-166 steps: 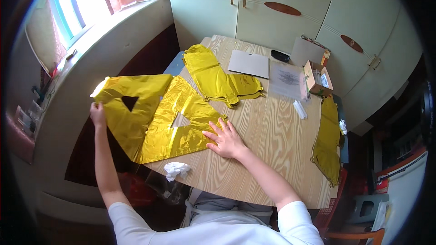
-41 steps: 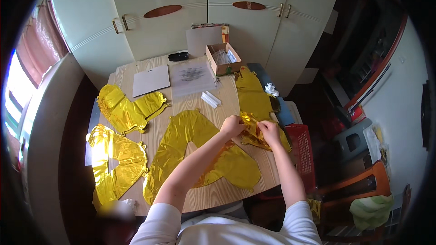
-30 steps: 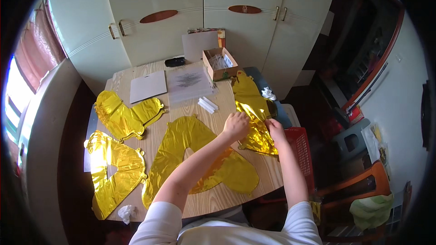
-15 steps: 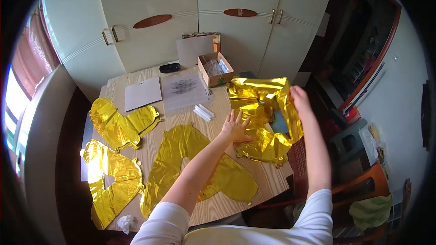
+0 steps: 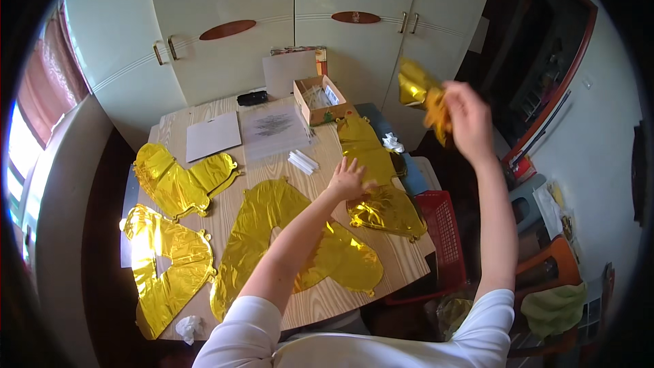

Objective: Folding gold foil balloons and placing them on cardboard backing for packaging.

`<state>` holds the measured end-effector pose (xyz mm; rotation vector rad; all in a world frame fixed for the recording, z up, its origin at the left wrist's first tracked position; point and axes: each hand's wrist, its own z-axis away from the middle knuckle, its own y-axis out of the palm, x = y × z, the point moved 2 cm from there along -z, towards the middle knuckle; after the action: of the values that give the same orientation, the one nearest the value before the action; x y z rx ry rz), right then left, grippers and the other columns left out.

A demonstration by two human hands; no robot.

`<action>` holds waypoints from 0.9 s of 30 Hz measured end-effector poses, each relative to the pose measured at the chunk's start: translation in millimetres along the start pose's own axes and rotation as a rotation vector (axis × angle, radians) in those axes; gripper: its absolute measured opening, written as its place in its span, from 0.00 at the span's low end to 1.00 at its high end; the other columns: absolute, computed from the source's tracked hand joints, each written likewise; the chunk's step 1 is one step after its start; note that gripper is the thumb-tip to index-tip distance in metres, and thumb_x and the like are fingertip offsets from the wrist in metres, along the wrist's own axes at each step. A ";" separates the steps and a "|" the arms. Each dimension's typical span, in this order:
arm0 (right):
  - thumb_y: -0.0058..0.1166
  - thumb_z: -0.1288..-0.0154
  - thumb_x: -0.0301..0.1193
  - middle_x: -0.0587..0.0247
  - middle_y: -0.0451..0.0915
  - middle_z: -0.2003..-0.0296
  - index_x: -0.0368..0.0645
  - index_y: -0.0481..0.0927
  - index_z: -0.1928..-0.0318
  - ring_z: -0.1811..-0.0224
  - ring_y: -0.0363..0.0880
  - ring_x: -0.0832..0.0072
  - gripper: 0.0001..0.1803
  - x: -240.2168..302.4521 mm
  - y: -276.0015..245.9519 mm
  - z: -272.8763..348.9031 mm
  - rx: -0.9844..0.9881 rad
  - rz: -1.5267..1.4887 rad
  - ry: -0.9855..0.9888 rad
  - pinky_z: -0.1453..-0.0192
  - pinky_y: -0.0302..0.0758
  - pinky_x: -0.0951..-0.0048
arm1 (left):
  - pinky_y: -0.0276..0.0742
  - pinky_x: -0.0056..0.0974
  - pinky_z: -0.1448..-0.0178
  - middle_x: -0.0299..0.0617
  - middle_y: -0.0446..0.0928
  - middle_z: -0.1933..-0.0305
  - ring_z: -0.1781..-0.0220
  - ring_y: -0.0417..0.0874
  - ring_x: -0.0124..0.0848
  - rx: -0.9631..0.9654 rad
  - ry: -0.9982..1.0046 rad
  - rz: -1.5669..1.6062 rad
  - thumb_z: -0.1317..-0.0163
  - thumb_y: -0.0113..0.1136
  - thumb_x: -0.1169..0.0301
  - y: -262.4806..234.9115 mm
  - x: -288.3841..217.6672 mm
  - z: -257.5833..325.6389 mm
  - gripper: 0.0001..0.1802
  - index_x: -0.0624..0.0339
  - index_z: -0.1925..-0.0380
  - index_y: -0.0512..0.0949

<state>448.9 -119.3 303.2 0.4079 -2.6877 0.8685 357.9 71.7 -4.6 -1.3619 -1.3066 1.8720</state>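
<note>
My left hand [image 5: 349, 180] lies with fingers spread on a flat gold foil balloon [image 5: 387, 212] at the right side of the table. Up in the air to the right, my right hand [image 5: 469, 121] is closed on a crumpled gold foil balloon [image 5: 417, 84]; motion blurs its lower part. A gap shows between this raised foil and the one on the table. Under my left forearm spreads a large gold foil balloon [image 5: 262, 215]. Two more lie at the left, a bent one [image 5: 174, 184] and a curved one [image 5: 184, 262].
Toward the back of the table [image 5: 327, 310] stand a cardboard box [image 5: 319, 117] and a dark pouch [image 5: 253, 98]. A white card [image 5: 214, 138], a clear printed sheet [image 5: 276, 129] and several white sticks [image 5: 302, 161] lie mid-table. A red basket [image 5: 443, 238] is beside the right edge.
My right hand has risen up and back, lifting gold foil away from the table's right side. The blue surface and red basket there show more. My left hand stays about where it was.
</note>
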 end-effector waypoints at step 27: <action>0.54 0.44 0.33 0.74 0.77 0.69 0.49 0.77 0.66 0.72 0.77 0.82 0.05 177.6 141.1 270.6 0.600 0.090 -0.557 0.72 0.70 0.78 | 0.81 0.47 0.59 0.47 0.82 0.61 0.59 0.85 0.45 -0.377 -0.211 0.034 0.44 0.62 0.69 -53.6 9.7 235.0 0.27 0.51 0.42 0.71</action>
<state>187.1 -203.8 81.9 0.7536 -2.8799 1.8296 132.6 5.1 50.4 -1.3978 -1.8275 1.8991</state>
